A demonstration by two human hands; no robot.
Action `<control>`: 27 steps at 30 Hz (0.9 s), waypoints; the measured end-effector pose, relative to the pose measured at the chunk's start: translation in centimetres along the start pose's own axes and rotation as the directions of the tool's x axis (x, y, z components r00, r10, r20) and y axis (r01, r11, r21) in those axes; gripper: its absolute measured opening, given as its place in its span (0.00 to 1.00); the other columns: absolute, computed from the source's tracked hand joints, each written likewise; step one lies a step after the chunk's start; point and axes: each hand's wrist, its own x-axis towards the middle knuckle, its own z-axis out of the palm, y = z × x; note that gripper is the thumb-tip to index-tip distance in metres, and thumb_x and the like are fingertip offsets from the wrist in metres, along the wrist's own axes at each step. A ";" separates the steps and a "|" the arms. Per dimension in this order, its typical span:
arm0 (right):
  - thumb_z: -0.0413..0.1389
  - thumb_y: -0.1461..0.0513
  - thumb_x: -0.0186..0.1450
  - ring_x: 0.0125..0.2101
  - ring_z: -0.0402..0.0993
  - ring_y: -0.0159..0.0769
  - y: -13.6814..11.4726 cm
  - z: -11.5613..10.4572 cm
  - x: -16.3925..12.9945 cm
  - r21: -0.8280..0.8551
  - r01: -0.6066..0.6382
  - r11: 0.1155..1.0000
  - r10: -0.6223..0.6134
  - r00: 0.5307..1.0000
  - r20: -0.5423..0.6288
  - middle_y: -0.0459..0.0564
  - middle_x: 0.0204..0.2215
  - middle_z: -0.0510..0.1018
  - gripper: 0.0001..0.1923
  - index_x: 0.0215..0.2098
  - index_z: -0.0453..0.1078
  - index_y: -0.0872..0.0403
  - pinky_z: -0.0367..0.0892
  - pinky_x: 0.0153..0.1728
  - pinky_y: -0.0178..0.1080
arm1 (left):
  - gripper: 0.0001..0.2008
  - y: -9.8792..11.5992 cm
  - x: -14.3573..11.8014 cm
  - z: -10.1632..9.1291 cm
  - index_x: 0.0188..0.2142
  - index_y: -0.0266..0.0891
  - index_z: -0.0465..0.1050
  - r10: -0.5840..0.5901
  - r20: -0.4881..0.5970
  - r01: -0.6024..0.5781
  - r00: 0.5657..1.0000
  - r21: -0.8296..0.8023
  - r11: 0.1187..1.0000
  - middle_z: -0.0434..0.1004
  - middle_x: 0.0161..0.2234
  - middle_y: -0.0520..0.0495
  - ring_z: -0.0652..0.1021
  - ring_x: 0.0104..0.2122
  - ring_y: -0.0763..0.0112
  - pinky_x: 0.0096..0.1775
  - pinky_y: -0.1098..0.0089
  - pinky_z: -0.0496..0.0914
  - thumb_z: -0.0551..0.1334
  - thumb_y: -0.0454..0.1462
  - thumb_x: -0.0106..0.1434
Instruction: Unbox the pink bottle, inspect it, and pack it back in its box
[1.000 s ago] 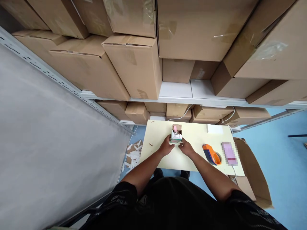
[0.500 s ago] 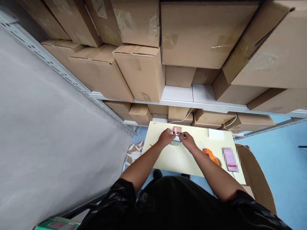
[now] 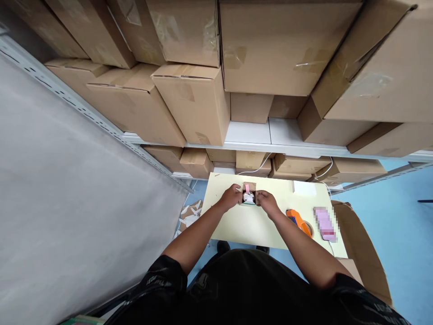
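Observation:
A small cardboard box (image 3: pixel 249 186) stands open on the pale yellow table (image 3: pixel 237 228), its brown back flap raised. A pink strip (image 3: pixel 247 188) shows at that flap. Inside lies a shiny, rounded silver item (image 3: pixel 249 197), too small to name. My left hand (image 3: pixel 231 197) is closed at the box's left side, fingers at its flap. On the opposite side my right hand (image 3: pixel 267 201) pinches the right flap. The fingertips of both hands are partly hidden.
To the right lie an orange tape dispenser (image 3: pixel 299 223), a phone with a pink screen (image 3: pixel 325 223) and a white block (image 3: pixel 304 188). Shelves of cardboard boxes (image 3: pixel 189 99) rise behind the table. A large open carton (image 3: pixel 361 248) stands at its right; scraps (image 3: pixel 191 216) lie at left.
My hands have moved apart, from the box's middle out to its two sides. The box top is now spread wider and the silver item shows more. The green front shows less.

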 end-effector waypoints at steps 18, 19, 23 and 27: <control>0.62 0.50 0.63 0.44 0.80 0.47 1.4 1.3 -1.9 -0.350 0.403 0.845 -0.444 0.895 -0.042 0.55 0.50 0.82 0.26 0.57 0.72 0.50 0.75 0.47 0.48 | 0.04 1.8 1.3 1.5 0.37 0.40 0.78 0.364 -0.110 -0.300 0.925 0.377 0.876 0.75 0.41 0.47 0.76 0.38 0.65 0.42 0.65 0.71 0.67 0.35 0.61; 0.62 0.50 0.63 0.44 0.80 0.46 1.3 1.3 -2.1 -0.350 0.412 0.841 -0.449 0.893 -0.026 0.55 0.49 0.82 0.27 0.57 0.72 0.50 0.76 0.46 0.48 | 0.03 1.6 1.4 1.6 0.36 0.41 0.77 0.393 -0.104 -0.329 0.914 0.380 0.865 0.75 0.40 0.47 0.76 0.38 0.65 0.42 0.66 0.70 0.66 0.33 0.61; 0.63 0.52 0.63 0.44 0.80 0.46 1.3 1.1 -2.5 -0.346 0.419 0.840 -0.442 0.897 0.013 0.54 0.49 0.81 0.27 0.59 0.70 0.49 0.76 0.46 0.47 | 0.05 0.6 1.0 1.4 0.31 0.42 0.72 0.547 -0.046 -0.488 0.836 0.394 0.778 0.75 0.36 0.47 0.74 0.42 0.61 0.45 0.63 0.70 0.63 0.30 0.62; 0.63 0.52 0.63 0.51 0.79 0.49 1.5 1.5 -2.8 -0.380 0.442 0.813 -0.470 0.882 0.020 0.55 0.54 0.79 0.28 0.60 0.69 0.49 0.74 0.51 0.50 | 0.06 0.6 -0.2 0.4 0.30 0.42 0.69 0.656 0.025 -0.622 0.754 0.347 0.702 0.75 0.36 0.46 0.73 0.44 0.60 0.48 0.61 0.70 0.61 0.32 0.63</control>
